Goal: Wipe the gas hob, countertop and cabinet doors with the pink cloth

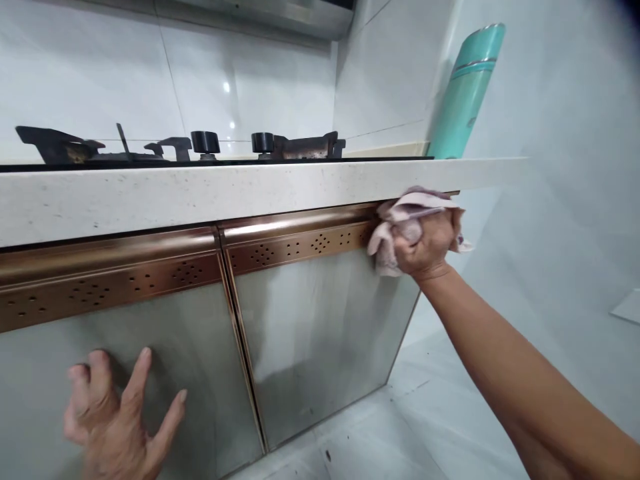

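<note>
My right hand (431,241) is closed around a crumpled pinkish cloth (384,241). The cloth lies against the top right corner of the right cabinet door (320,333), over the end of its bronze perforated trim (300,250), just below the counter. At the lower left, my left hand (117,420) has its fingers spread in front of the left cabinet door (190,360) and holds nothing. Whether its fingertips touch the panel I cannot tell for sure.
Above the doors runs a pale countertop edge (200,193) with a gas stove, whose black knobs (205,143) and burner grates (310,147) show. A turquoise flask (467,93) stands at the counter's right end. Pale tiled floor (360,433) lies below.
</note>
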Motion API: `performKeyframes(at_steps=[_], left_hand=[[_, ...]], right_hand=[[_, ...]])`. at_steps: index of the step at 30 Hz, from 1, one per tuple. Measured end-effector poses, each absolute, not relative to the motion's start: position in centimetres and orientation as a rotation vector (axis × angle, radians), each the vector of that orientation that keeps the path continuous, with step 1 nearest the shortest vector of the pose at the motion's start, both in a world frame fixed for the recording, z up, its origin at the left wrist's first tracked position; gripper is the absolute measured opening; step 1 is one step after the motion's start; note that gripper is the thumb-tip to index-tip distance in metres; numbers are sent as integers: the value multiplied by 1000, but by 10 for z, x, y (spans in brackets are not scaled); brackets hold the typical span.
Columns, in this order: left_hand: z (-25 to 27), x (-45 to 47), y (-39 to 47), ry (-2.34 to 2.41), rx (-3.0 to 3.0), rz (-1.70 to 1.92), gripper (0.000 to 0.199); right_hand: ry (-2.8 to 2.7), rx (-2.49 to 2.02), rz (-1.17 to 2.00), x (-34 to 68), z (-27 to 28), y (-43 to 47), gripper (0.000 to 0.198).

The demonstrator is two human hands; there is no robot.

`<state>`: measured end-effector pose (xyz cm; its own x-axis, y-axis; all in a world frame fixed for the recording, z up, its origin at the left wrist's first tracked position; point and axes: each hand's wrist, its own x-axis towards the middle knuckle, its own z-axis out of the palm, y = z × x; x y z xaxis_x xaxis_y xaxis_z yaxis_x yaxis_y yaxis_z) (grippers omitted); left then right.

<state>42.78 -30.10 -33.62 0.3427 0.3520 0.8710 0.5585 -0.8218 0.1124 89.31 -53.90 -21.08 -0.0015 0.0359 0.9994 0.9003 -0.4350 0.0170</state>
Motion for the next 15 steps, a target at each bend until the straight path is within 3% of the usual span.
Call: performKeyframes(at_steps=[8,15], left_hand=[[-334,434,-303,-807,-2422,-1567,85],[-336,437,-306,-876,-2415,-1530,88]], right_hand=[[-235,-1573,-1246,973,-220,-579,58],[-80,-1417,-1221,898,-257,-511,55]])
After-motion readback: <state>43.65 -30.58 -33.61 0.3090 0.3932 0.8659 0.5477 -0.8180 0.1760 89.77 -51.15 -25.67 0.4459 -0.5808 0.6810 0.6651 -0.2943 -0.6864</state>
